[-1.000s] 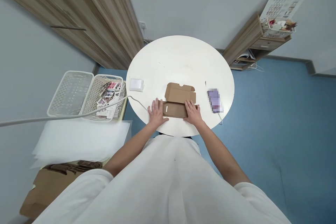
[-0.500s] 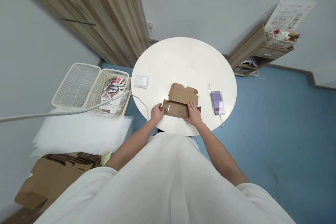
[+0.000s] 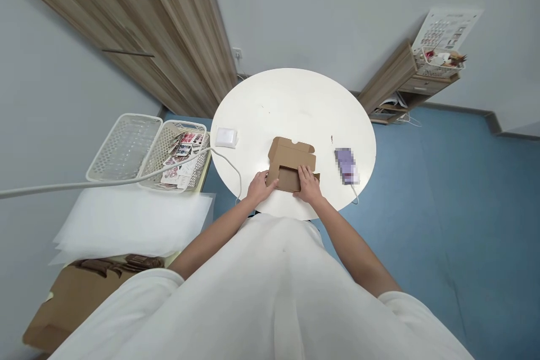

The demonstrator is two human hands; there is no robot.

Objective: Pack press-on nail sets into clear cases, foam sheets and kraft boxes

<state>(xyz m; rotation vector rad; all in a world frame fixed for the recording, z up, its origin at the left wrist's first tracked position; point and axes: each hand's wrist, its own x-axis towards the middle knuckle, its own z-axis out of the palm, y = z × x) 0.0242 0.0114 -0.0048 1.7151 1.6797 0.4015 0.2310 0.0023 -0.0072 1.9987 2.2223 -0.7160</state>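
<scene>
A brown cardboard mailer box [image 3: 297,155] lies near the front edge of the round white table [image 3: 304,107], its lid folded back away from me. At the box's left end, my left hand [image 3: 260,187] has its thumb over the side wall and its fingers around the outside. My right hand [image 3: 309,185] grips the front right part, fingers reaching over the inside and thumb by the front wall. A side flap sticks out just right of that hand. Part of the box floor shows between both hands.
On the table, a small white packet [image 3: 226,137] lies left and a pixelated purple item [image 3: 346,165] with a cable lies right. White baskets [image 3: 122,149] with printed cards, white sheets [image 3: 135,222] and flattened cardboard [image 3: 80,298] are at my left. A pale cable [image 3: 126,183] crosses there.
The left wall of the box has been folded over inward, and my left thumb now presses on it. My right hand stays at the right end. The view has tilted slightly upward.
</scene>
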